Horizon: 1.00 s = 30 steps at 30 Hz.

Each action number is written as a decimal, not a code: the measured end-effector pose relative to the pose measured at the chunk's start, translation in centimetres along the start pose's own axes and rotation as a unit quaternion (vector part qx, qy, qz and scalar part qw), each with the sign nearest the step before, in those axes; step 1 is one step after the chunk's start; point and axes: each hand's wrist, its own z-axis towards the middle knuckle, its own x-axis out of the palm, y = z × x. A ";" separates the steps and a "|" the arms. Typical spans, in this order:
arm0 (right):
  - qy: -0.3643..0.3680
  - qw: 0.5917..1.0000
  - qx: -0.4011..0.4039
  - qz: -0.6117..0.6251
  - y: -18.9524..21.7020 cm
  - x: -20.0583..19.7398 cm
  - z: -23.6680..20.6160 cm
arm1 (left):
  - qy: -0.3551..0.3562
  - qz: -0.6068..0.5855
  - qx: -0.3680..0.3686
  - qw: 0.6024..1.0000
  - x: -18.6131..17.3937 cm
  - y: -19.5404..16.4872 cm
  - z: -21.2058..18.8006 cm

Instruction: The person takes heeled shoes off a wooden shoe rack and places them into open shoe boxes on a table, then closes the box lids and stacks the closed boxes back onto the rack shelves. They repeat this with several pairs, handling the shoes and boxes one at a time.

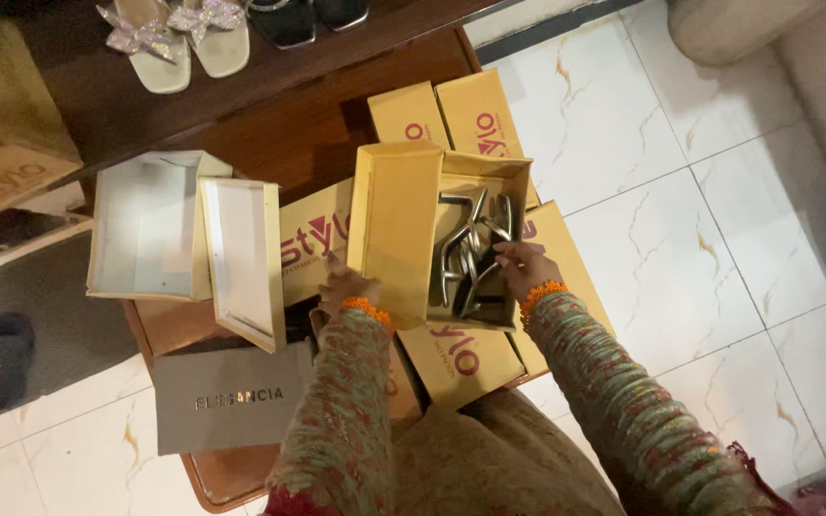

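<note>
Right hand (520, 263) inside open yellow box (513, 172), fingers gripping silver heels (468, 250) lying in it. Left hand (348, 289) grasps lower edge of box's raised lid (396, 218). Box sits atop stack of closed yellow boxes (461, 358) on wooden table (289, 124). Empty white box (145, 225) and its lid (246, 258) left of it; grey box (227, 397) below. Bow sandals (179, 33) at far edge.

Long sleeves in a muted green, patterned with red and ochre, cover both arms; orange beaded bracelets ring each wrist above the left hand (344, 287) and right hand (523, 265).
</note>
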 end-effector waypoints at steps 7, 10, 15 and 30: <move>0.074 0.996 -0.010 -0.055 -1.3 2.3 -2.1 | 0.061 -0.090 0.047 0.993 -2.2 3.3 0.8; 0.072 0.997 -0.004 -0.032 -0.7 2.2 -2.6 | 0.047 -0.178 0.100 0.978 -3.4 4.5 1.7; 0.061 0.997 -0.005 -0.037 1.1 1.5 -3.6 | 0.053 -0.143 0.137 0.979 -5.4 5.2 2.1; -0.042 0.884 0.205 0.418 -2.3 -3.6 -2.7 | 0.372 -0.272 0.350 0.816 0.7 -9.0 -9.3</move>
